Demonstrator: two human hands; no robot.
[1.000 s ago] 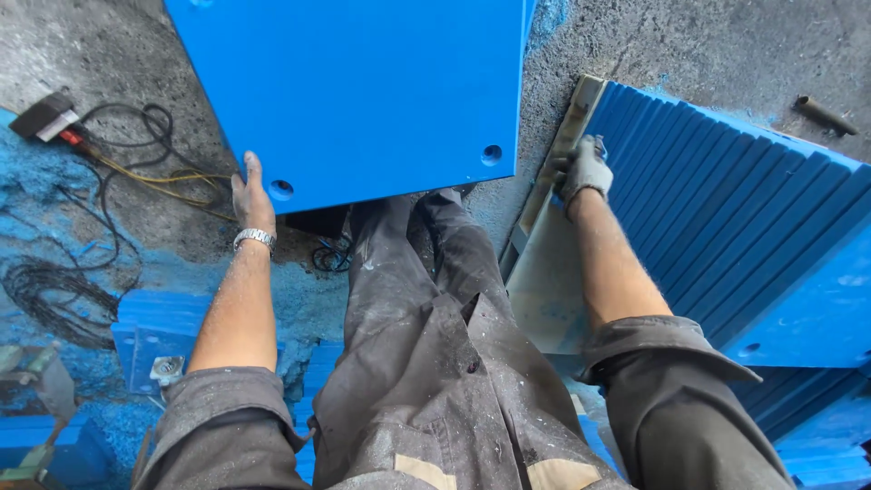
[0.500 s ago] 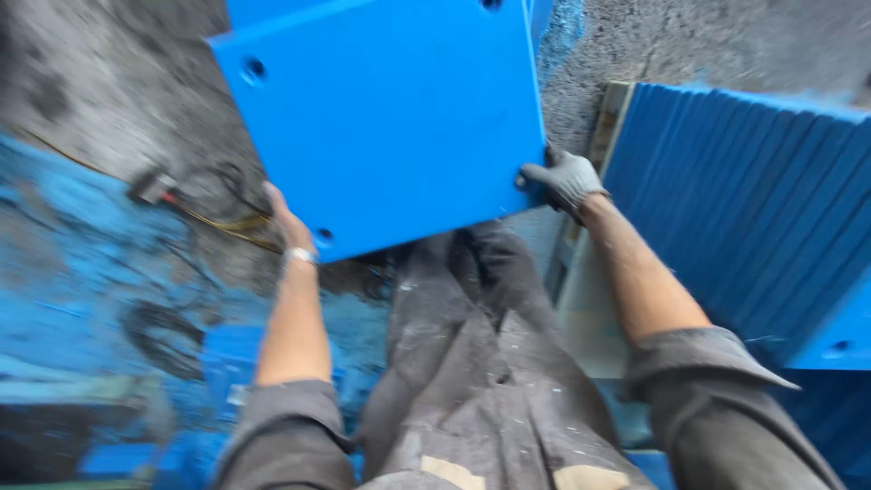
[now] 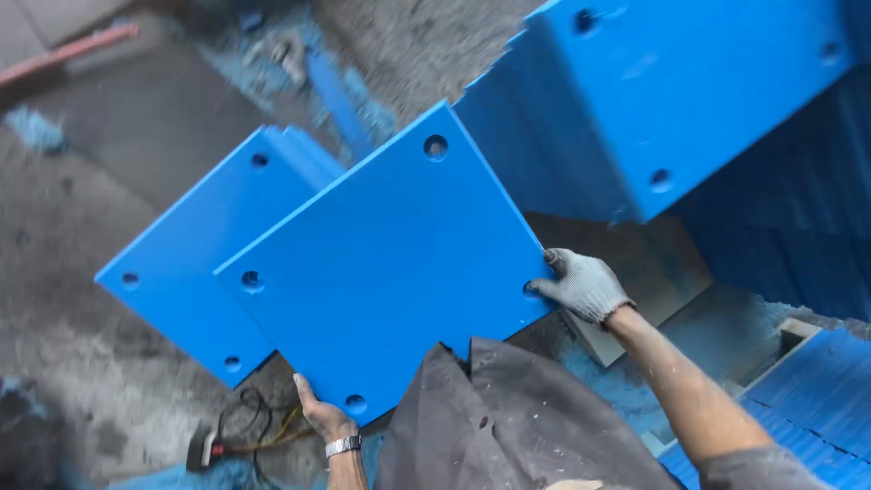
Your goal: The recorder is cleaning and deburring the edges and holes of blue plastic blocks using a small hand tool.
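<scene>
I hold a square blue plastic plate [image 3: 390, 263] with a round hole near each corner, lifted and tilted in front of me. My bare left hand [image 3: 319, 414], a watch on its wrist, grips the plate's lower corner. My gloved right hand [image 3: 581, 285] grips its right corner. Under the held plate lies a stack of the same blue plates [image 3: 195, 259] on the concrete floor, offset to the left.
A tall stack of blue plates [image 3: 671, 100] stands at the upper right, and more blue plates [image 3: 807, 399] lie at the lower right. A cable and a tool [image 3: 231, 436] lie on the floor by my left hand. My grey trousers [image 3: 508, 422] fill the bottom centre.
The plate has swung from straight ahead over to the left, above the floor stack. My view turned with it. Both hands have kept their grip at the corners.
</scene>
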